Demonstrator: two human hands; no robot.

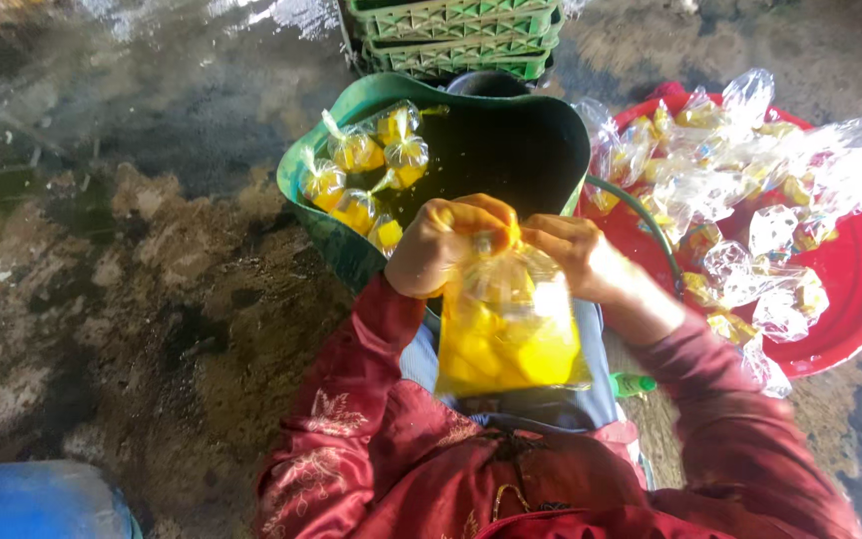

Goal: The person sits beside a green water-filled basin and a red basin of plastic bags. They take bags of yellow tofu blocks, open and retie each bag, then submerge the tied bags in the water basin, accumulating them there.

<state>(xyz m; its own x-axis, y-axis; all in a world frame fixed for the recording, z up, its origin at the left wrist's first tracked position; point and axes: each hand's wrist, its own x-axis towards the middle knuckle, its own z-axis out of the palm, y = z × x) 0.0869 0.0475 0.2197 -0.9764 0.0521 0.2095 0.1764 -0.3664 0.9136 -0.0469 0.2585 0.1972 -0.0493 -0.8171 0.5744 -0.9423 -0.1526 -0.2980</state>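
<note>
A wide red plastic basin (850, 299), heaped with clear filled bags, is seen on the right, beside a green plastic tub (321, 225) holding small tied bags (356, 180) of yellow pieces. Above the lap, a clear plastic bag of yellow liquid (511, 329) is pinched at its neck by the left hand (446, 245) and right hand (576, 255), both closed on it.

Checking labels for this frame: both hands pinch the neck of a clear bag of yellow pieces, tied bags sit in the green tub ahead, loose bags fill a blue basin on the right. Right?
One error: the basin on the right is red, not blue, as the head view shows. The rest holds: the left hand and right hand pinch the neck of the clear bag of yellow pieces, and tied bags sit in the green tub.
</note>
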